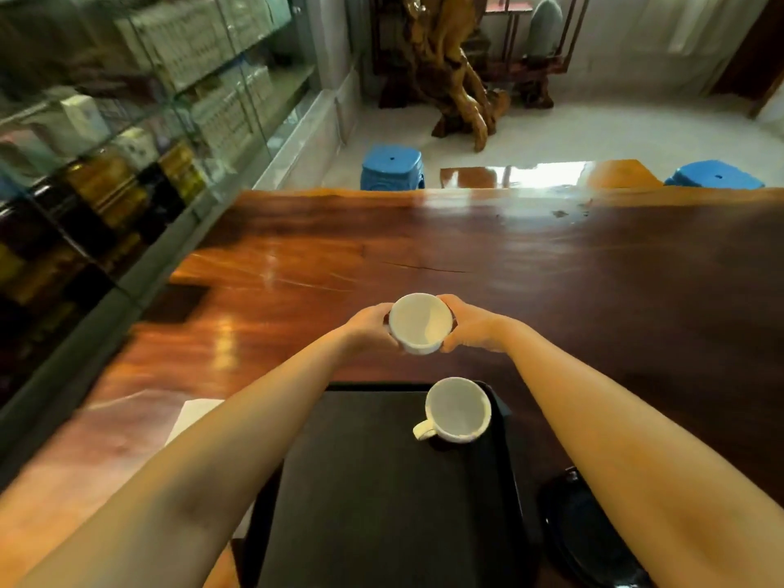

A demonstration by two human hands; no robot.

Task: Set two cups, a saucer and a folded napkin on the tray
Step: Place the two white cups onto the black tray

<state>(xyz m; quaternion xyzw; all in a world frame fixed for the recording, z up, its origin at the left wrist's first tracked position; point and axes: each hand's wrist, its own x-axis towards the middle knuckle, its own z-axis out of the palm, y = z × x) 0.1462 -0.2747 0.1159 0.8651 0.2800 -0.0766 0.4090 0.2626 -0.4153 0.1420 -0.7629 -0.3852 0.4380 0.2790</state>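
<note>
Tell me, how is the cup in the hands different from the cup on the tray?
The held cup is gripped by the left hand and right hand beyond the black tray; the tray cup stands untouched in its far right corner. The tray cup's handle shows; the held cup's doesn't. Both are white, empty and upright.

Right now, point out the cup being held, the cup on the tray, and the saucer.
held cup (421,322): head view, inside of the bowl.
cup on the tray (458,408): head view, inside of the bowl.
saucer (589,541): head view, dark upper face, right of the tray.
</note>
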